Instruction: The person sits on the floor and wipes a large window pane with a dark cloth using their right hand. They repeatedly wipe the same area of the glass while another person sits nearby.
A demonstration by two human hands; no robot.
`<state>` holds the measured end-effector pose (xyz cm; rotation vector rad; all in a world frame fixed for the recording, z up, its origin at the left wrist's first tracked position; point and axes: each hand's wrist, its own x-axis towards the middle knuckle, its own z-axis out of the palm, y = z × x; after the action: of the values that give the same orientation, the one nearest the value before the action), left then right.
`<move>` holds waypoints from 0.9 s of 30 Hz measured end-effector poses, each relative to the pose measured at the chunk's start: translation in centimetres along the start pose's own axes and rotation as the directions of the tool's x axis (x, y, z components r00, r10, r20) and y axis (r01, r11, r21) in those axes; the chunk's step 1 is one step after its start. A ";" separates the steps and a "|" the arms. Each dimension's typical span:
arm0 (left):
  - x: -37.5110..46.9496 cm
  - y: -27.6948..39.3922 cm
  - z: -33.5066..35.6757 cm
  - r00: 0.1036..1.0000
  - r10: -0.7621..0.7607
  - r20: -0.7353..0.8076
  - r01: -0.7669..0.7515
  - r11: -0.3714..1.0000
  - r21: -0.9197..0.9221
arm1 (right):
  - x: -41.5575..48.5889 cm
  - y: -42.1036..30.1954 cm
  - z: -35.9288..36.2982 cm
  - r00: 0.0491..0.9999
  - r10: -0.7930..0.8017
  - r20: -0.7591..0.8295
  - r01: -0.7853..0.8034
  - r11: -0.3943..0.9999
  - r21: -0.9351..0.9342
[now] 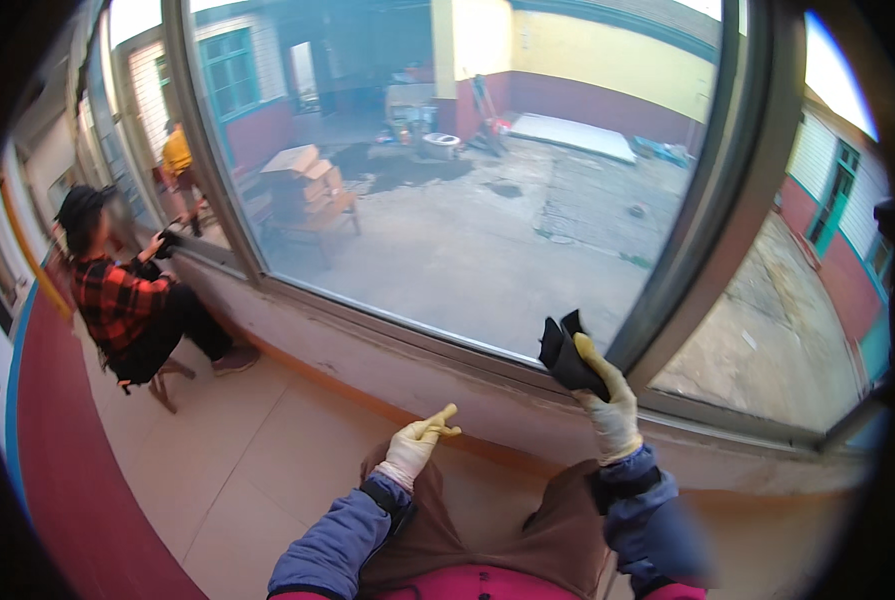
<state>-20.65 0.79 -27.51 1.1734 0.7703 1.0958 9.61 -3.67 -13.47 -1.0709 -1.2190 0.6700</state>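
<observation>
My right hand (pixel 611 409), in a pale glove with yellow fingertips, grips a folded black cloth (pixel 571 360). The cloth is at the lower rail of the window frame (pixel 447 349), near the upright post on the right. Whether it touches the metal or glass is hard to tell. My left hand (pixel 416 444), gloved the same way, hovers above my left knee with its fingers extended and nothing in them. Behind the cloth is the large window pane (pixel 447 255).
Below the window runs a low wall (pixel 327 352). To the left a person (pixel 128 300) in a plaid shirt sits on a wooden stool (pixel 163 384), holding something dark. Another person (pixel 178 161) stands beyond the glass. Outside, cardboard boxes (pixel 305 180) rest on a wooden bench (pixel 320 214).
</observation>
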 end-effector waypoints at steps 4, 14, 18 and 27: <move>-0.8 2.7 4.6 0.998 0.005 0.057 -0.003 0.999 -0.045 | -2.4 2.3 0.6 0.952 0.306 -0.004 -0.216 0.681 0.700; -1.9 6.0 11.9 0.990 -0.110 0.091 0.127 0.967 -0.222 | -6.9 4.0 2.3 0.938 0.329 0.113 -0.336 0.771 0.541; -2.0 3.5 12.0 0.933 -0.289 0.214 0.353 0.853 -0.385 | -10.5 4.7 4.8 0.938 -0.082 0.336 0.099 0.995 -0.033; -3.5 2.4 9.1 0.808 -0.579 0.109 0.547 0.667 -0.506 | -11.8 5.1 3.2 0.835 0.269 0.481 -0.351 0.932 0.087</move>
<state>-14.07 -5.40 -23.15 0.3818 0.7510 0.7332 4.14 -11.15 -22.95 -1.0012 -1.3684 1.3232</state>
